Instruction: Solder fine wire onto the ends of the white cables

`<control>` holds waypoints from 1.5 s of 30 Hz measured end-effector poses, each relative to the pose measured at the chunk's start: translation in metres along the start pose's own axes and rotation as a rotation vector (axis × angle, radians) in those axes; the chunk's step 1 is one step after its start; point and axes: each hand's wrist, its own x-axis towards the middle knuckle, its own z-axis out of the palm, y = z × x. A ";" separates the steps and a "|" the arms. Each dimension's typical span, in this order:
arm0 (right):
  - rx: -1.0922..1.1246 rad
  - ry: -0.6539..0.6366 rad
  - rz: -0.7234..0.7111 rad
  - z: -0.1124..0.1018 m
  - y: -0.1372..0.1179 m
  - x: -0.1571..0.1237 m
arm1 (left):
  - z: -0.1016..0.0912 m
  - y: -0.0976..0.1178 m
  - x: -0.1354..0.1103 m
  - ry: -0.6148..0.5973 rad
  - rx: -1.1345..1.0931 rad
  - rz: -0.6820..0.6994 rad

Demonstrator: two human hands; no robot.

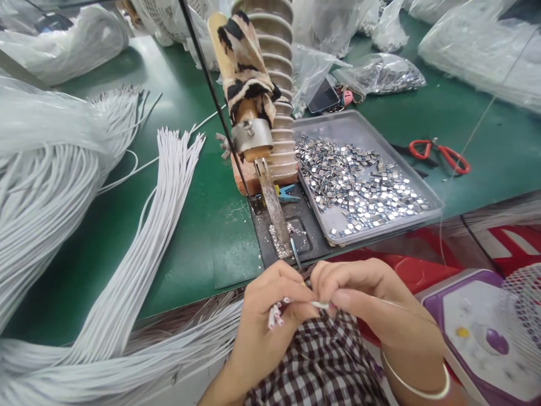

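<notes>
My left hand [274, 316] is closed around several white cables [276, 313], whose cut ends with pinkish cores poke out between thumb and fingers. One cable end [320, 305] reaches across to my right hand [359, 293], pinched there between thumb and forefinger. Whether the right fingertips hold anything besides this end is hidden. Just beyond both hands, a soldering iron [273, 208] with a cloth-wrapped handle points down at a black pad [304, 225] strewn with solder bits. Right of it, a clear tray [355, 234] holds many small shiny metal connectors [350, 180].
A bundle of white cables [143, 254] lies on the green table [190, 299], beside a larger bagged bundle [46, 186]. Red-handled cutters [439, 155], a phone [323, 97] and a ribbed hose [276, 73] stand farther back. A purple-and-white fan [477, 327] is at right.
</notes>
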 end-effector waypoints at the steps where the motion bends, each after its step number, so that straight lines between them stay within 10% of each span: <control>1: -0.113 0.079 -0.027 -0.004 0.000 0.001 | -0.002 -0.001 -0.001 0.007 -0.009 -0.019; 5: -0.942 0.596 -0.220 -0.035 0.003 0.018 | -0.005 -0.007 -0.001 0.030 -0.030 -0.069; 10: -1.473 0.480 -0.159 -0.069 0.016 0.049 | 0.000 -0.006 0.000 0.042 -0.045 -0.130; 18: -1.369 0.440 -0.245 -0.054 0.009 0.045 | -0.001 -0.003 0.000 0.167 -0.080 -0.267; 26: -0.552 0.338 -0.144 0.006 -0.010 0.022 | -0.002 0.003 0.003 0.133 -0.060 -0.244; 37: -0.583 0.307 -0.191 0.007 0.000 0.026 | -0.004 0.009 0.009 0.118 0.110 -0.220; 45: -0.827 0.583 -0.492 0.019 0.019 0.014 | -0.008 0.011 0.007 0.186 0.105 -0.219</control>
